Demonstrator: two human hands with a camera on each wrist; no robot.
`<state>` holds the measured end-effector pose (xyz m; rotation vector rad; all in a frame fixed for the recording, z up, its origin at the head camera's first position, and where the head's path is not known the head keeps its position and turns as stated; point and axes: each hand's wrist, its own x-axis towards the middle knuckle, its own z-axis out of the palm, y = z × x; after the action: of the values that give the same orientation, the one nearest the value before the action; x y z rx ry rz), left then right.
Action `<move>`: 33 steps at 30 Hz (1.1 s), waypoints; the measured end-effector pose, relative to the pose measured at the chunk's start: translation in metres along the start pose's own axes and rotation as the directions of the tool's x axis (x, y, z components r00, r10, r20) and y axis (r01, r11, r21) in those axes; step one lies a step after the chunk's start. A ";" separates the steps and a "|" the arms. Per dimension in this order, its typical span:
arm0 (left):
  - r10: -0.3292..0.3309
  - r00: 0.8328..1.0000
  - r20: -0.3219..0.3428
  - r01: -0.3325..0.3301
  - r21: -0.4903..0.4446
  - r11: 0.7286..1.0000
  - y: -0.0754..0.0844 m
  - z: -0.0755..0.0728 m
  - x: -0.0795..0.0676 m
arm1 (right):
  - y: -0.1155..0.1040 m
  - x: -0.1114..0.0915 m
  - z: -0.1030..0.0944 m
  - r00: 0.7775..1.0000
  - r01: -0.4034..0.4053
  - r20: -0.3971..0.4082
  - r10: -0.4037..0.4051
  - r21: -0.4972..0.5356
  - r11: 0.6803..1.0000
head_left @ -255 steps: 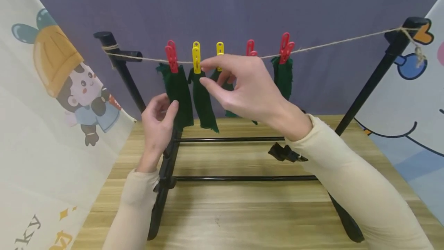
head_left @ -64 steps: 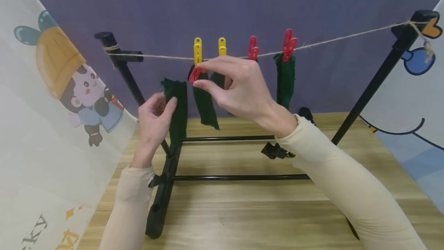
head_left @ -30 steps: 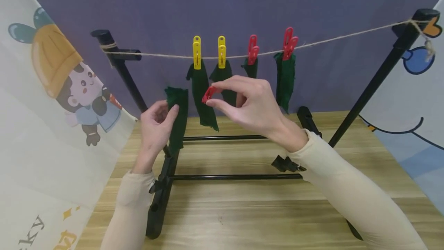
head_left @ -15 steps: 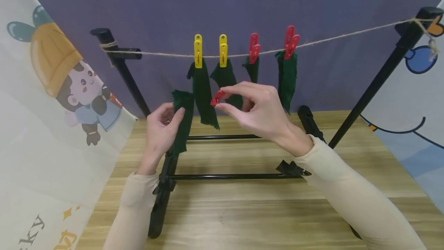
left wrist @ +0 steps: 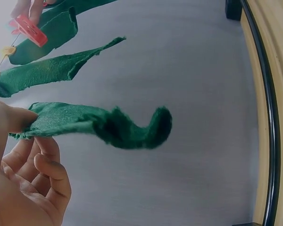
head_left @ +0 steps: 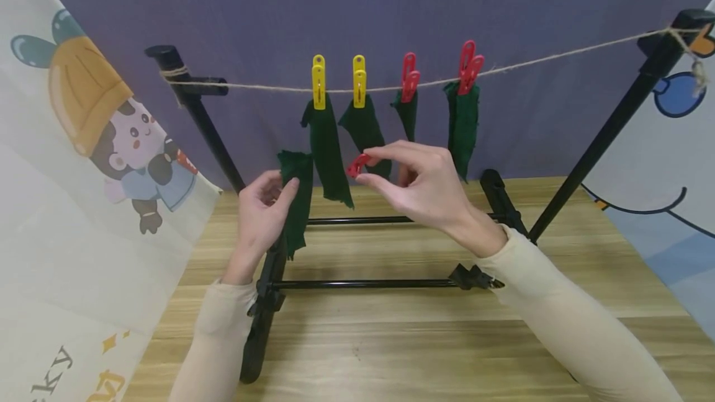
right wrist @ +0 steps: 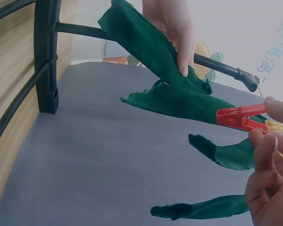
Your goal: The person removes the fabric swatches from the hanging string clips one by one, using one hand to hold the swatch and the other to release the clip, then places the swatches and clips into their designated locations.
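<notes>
My left hand [head_left: 262, 219] pinches a dark green cloth strip [head_left: 298, 206] near its top, thumb in front; the strip hangs below the line, off it. In the left wrist view that cloth strip [left wrist: 80, 121] curls at its far end. My right hand [head_left: 427, 185] pinches a small red clothespin [head_left: 357, 166] between thumb and fingertips. In the right wrist view the clothespin [right wrist: 240, 117] points toward the hanging cloths, with nothing in its jaws. Two yellow clothespins [head_left: 319, 82] and two red clothespins [head_left: 468, 70] fasten several green strips [head_left: 328, 154] to the twine [head_left: 268, 87].
Black posts [head_left: 201, 116] at left and right carry the twine, joined low down by black crossbars [head_left: 368, 283]. The rack stands on a wood-grain tabletop [head_left: 391, 340]. A grey-purple backdrop [head_left: 251, 17] rises behind, with printed white panels [head_left: 72, 216] on both sides.
The leftmost red clothespin has come off the twine into my right hand, and its cloth came down in my left hand. Both hands have since moved lower and slightly right.
</notes>
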<state>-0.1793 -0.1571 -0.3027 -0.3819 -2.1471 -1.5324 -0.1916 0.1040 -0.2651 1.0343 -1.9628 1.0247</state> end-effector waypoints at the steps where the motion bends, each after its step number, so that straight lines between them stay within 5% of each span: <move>1: -0.002 1.000 0.000 0.002 0.006 1.000 0.000 0.000 -0.001 | 0.001 -0.001 0.000 1.000 -0.006 0.001 0.006 -0.001 1.000; 18: -0.027 1.000 0.005 0.027 0.017 0.999 -0.008 0.002 -0.008 | 0.010 -0.029 -0.003 0.992 -0.127 -0.002 0.127 0.017 0.992; 33: -0.117 0.992 0.044 0.115 0.043 0.992 -0.020 0.002 -0.021 | -0.014 -0.041 -0.014 0.961 -0.278 0.028 0.277 0.033 0.960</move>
<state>-0.1712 -0.1612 -0.3302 -0.2859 -2.2679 -1.5540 -0.1586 0.1247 -0.2882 0.8069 -2.1582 1.2063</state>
